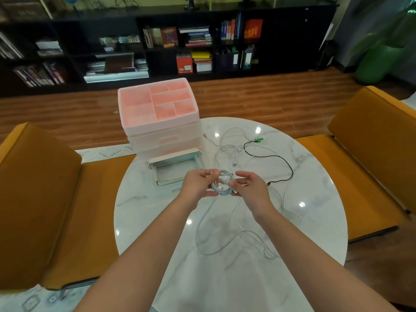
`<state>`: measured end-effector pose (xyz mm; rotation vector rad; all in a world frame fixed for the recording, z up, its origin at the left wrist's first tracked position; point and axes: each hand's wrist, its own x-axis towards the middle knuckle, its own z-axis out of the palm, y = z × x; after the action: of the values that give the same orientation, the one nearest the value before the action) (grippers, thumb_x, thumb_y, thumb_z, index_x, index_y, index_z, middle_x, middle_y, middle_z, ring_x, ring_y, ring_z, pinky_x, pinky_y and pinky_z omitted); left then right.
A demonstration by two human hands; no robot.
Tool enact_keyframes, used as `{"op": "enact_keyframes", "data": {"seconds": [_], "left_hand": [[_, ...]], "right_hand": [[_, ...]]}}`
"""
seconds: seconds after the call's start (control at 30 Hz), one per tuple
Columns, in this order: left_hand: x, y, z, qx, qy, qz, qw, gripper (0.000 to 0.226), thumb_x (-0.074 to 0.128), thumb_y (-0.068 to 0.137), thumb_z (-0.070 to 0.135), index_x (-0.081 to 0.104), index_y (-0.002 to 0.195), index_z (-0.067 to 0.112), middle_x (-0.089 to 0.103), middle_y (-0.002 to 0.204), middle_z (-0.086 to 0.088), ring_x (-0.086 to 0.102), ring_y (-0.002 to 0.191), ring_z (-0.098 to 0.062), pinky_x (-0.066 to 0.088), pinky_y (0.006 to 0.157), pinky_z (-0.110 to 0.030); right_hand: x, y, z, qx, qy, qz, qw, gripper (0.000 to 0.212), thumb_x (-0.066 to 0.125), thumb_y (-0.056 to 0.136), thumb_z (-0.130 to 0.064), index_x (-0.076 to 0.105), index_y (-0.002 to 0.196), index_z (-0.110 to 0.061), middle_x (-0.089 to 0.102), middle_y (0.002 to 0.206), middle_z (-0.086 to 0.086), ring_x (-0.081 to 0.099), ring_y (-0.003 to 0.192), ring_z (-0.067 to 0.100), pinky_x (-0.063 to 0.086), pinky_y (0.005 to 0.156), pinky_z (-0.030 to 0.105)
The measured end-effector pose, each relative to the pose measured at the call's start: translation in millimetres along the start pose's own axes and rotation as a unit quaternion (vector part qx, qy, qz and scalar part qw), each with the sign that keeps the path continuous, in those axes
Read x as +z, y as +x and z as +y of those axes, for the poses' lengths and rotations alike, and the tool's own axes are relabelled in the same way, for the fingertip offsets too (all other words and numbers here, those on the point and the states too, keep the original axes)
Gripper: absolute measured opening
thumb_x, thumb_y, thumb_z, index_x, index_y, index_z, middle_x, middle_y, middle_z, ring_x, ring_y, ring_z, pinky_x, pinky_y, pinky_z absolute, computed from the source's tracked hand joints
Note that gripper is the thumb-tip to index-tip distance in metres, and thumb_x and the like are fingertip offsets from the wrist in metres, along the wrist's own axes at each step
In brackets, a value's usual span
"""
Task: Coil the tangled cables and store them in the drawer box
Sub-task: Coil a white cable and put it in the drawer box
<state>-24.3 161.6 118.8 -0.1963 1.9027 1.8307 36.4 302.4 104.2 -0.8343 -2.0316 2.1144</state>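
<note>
White charging cable point(221, 184), half-coiled, sits above the round marble table point(225, 278) between your hands: left hand point(199, 184) pinches the loops, right hand point(248, 188) pinches them with its upper fingers spread. Its loose tail could snag the black cable point(281, 163), or loops could spring apart before reaching the open drawer point(175, 168).

Two bare forearms enter from the lower edge of the head view, one on each side. No sleeve covers either forearm up to the frame edge. The left hand point(198, 184) and the right hand point(249, 188) are bare: no glove, ring, watch or wristband shows. The fingernails are short, with no polish visible.
</note>
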Motion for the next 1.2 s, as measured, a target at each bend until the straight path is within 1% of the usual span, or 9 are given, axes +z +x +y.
{"op": "enact_keyframes", "data": {"seconds": [0.13,0.2,0.3,0.53,0.7,0.8,0.93,1.07,1.2], "left_hand": [[-13,0,-10,0.006,-0.014,0.037,0.999,0.025,0.061,0.096,0.017,0.07,0.112,0.0,0.067,0.083,-0.01,0.066,0.073,-0.021,0.06,0.06,-0.026],[-24,2,-15,0.001,-0.029,0.062,0.998,0.024,0.059,0.097,0.018,0.069,0.111,0.002,0.069,0.091,-0.013,0.068,0.081,-0.025,0.06,0.061,-0.025],[-44,8,-19,-0.006,-0.057,0.083,0.995,0.022,0.057,0.098,0.018,0.068,0.112,0.005,0.072,0.1,-0.013,0.071,0.082,-0.024,0.06,0.064,-0.026],[-85,23,-22,-0.012,-0.079,0.139,0.987,0.018,0.066,0.093,0.019,0.071,0.105,0.006,0.072,0.088,-0.007,0.07,0.078,-0.02,0.059,0.062,-0.023],[-113,46,-27,0.002,-0.02,0.181,0.983,0.031,0.069,0.09,0.023,0.069,0.116,0.005,0.072,0.097,-0.01,0.069,0.084,-0.021,0.057,0.061,-0.019],[-130,61,-34,0.019,0.086,0.191,0.978,0.029,0.062,0.095,0.03,0.068,0.118,0.012,0.072,0.101,-0.004,0.065,0.079,-0.015,0.058,0.072,-0.028],[-151,75,-40,0.024,0.256,0.223,0.94,0.025,0.059,0.096,0.034,0.067,0.116,0.023,0.065,0.107,0.007,0.057,0.093,-0.014,0.046,0.08,-0.028],[-161,85,-51,0.014,0.468,0.271,0.841,0.032,0.058,0.092,0.049,0.064,0.117,0.029,0.051,0.122,-0.002,0.046,0.114,-0.019,0.046,0.087,-0.032],[-163,96,-63,0.02,0.523,0.284,0.803,0.041,0.057,0.088,0.059,0.062,0.118,0.03,0.046,0.119,-0.002,0.043,0.112,-0.019,0.043,0.089,-0.03]], "right_hand": [[21,2,2,-0.016,-0.032,-0.021,0.999,0.039,0.077,0.082,-0.017,0.066,0.118,-0.007,0.07,0.098,0.007,0.069,0.082,0.018,0.059,0.078,0.033],[35,2,2,-0.018,-0.068,-0.045,0.997,0.041,0.078,0.082,-0.026,0.066,0.12,-0.016,0.071,0.101,0.004,0.069,0.079,0.019,0.059,0.082,0.036],[57,7,3,-0.019,-0.09,-0.064,0.994,0.042,0.075,0.083,-0.012,0.064,0.124,-0.017,0.069,0.099,0.007,0.066,0.074,0.022,0.059,0.078,0.035],[105,27,16,0.049,-0.029,-0.042,0.997,0.034,0.074,0.079,0.006,0.065,0.111,0.005,0.069,0.09,0.014,0.064,0.069,0.021,0.058,0.063,0.027],[135,49,20,0.069,-0.027,-0.031,0.997,0.031,0.075,0.078,0.006,0.069,0.108,0.004,0.068,0.075,0.004,0.062,0.063,0.018,0.058,0.061,0.023],[151,66,26,0.092,-0.035,-0.014,0.995,0.033,0.077,0.076,0.005,0.07,0.108,0.003,0.07,0.077,0.007,0.063,0.062,0.02,0.058,0.064,0.026],[165,84,30,0.105,-0.052,-0.003,0.993,0.03,0.078,0.076,0.003,0.07,0.105,0.001,0.069,0.08,0.01,0.062,0.063,0.022,0.057,0.068,0.03],[182,99,35,0.091,-0.097,-0.002,0.991,0.029,0.074,0.079,0.004,0.069,0.107,0.003,0.068,0.084,0.01,0.062,0.062,0.021,0.058,0.07,0.032],[199,111,37,0.015,-0.189,-0.022,0.982,0.025,0.074,0.077,-0.004,0.074,0.103,-0.004,0.075,0.091,0.011,0.068,0.077,0.026,0.056,0.086,0.042]]}}
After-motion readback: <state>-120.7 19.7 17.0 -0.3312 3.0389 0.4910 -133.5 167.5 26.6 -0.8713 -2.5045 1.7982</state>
